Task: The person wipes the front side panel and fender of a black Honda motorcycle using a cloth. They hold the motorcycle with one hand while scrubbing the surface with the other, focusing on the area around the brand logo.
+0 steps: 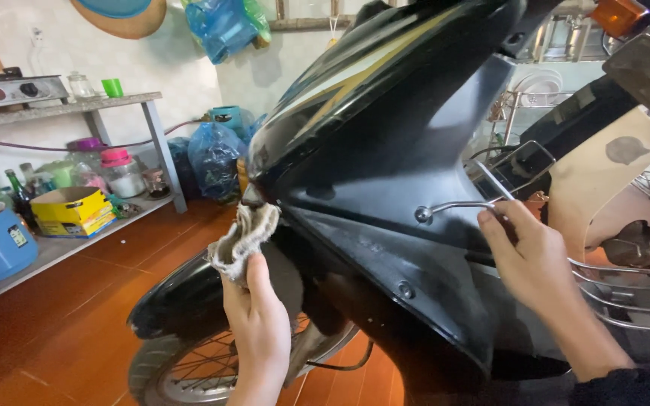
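my left hand: wrist cut by bottom edge | my right hand: fingertips hidden behind metal hook | front wheel: lower part out of frame | shelf jars: contents unclear

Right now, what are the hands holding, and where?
The left hand grips a bunched grey rag by its lower end. The right hand holds a metal rod at its end.

Open tiled floor left of glossy black scooter fairing; spoked front wheel below, chrome wire rack crowds the right.
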